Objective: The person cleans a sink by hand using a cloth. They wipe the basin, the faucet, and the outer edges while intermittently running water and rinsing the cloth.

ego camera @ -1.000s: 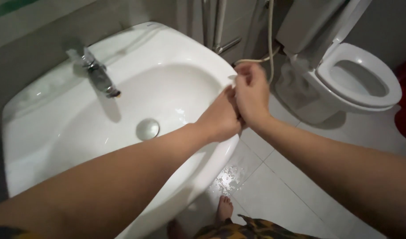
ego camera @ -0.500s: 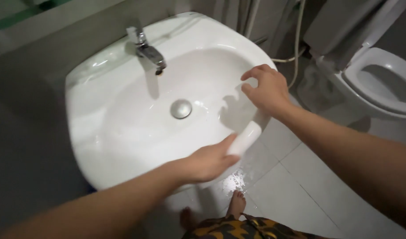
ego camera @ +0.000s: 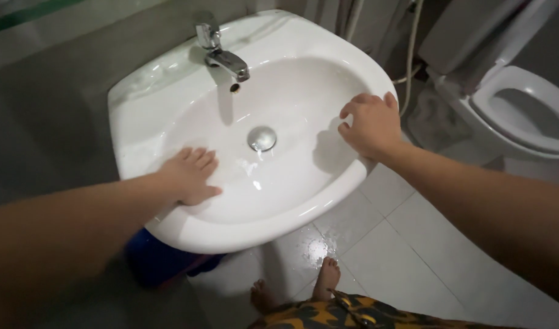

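Head view: a white sink (ego camera: 170, 79) with a chrome tap (ego camera: 221, 55) and drain plug (ego camera: 262, 138). The left hand (ego camera: 191, 176) lies flat and empty inside the basin; the right hand (ego camera: 368, 125), fingers curled and empty, rests on the right rim. A toilet (ego camera: 523, 113) stands nearby.

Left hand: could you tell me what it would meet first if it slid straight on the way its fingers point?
Probably the drain: the left hand lies flat inside the sink, fingers aimed up and right across bare, wet porcelain.

Basin (ego camera: 304, 201) middle lies open — only the tap (ego camera: 226, 60) (back rim) overhangs it.
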